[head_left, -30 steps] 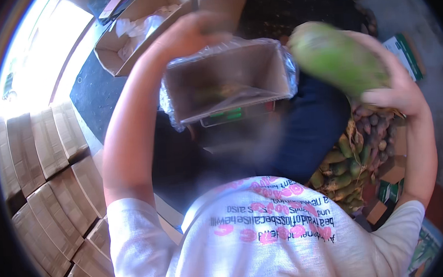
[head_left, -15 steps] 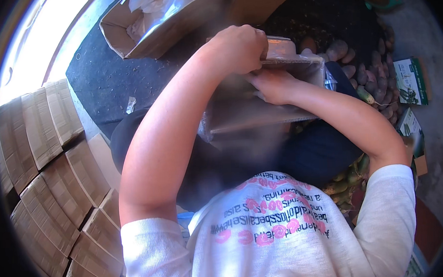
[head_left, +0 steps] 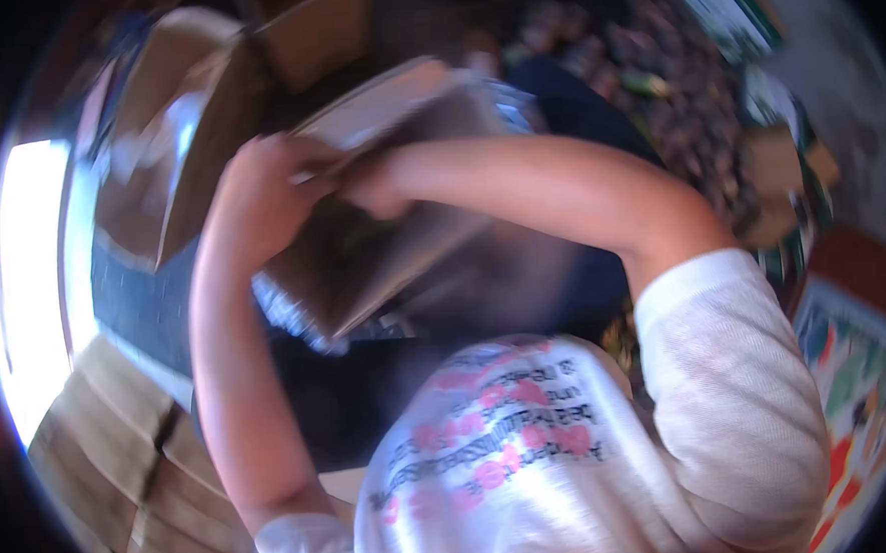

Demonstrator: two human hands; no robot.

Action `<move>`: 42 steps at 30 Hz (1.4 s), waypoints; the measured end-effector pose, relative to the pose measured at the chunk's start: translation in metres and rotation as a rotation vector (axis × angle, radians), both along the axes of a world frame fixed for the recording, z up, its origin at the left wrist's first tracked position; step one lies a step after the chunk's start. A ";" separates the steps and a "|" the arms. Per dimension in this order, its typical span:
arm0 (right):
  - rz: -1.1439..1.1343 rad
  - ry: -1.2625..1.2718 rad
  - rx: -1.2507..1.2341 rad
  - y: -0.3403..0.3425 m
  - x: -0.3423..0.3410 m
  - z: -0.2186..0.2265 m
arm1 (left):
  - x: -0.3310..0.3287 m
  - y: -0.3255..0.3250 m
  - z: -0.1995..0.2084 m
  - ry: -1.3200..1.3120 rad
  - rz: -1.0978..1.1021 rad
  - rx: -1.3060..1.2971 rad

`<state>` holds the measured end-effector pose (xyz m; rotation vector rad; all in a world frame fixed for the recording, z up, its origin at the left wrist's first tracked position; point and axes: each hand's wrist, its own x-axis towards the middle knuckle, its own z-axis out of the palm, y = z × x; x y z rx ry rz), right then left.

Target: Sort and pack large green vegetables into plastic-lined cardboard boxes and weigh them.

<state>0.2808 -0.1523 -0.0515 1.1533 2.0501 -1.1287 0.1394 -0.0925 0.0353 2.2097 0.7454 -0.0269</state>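
Note:
A cardboard box (head_left: 426, 247) lies tilted across my lap, with shiny clear wrap or tape along its lower left corner. My left hand (head_left: 273, 190) is closed at the box's far left edge, its fingers bent over the cardboard. Right beside it, my right hand (head_left: 373, 188) is curled at the same edge, and its fingertips are partly hidden and blurred. Behind that edge shows a pale, shiny piece (head_left: 388, 94) that I cannot make out.
An open cardboard box (head_left: 206, 154) with white plastic inside stands at the far left. Stacked flat cartons (head_left: 121, 434) fill the near left. Many reddish-brown root vegetables (head_left: 668, 84) lie at the far right. Printed green-and-white boxes (head_left: 730, 11) stand beyond them.
The whole view has swung, and the surroundings have shifted and blurred. Both hands and the box edge now sit farther left and lower, with the box at a steeper slant.

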 end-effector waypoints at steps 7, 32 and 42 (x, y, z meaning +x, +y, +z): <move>-0.618 0.623 0.326 -0.120 0.183 0.182 | 0.015 -0.023 0.001 0.085 0.018 -0.038; -1.713 -0.582 0.295 -0.709 0.179 -0.086 | 0.018 -0.030 0.001 -0.166 0.307 0.010; -1.296 -0.390 0.784 -0.598 0.248 -0.078 | 0.034 -0.075 0.019 -0.355 0.609 -0.042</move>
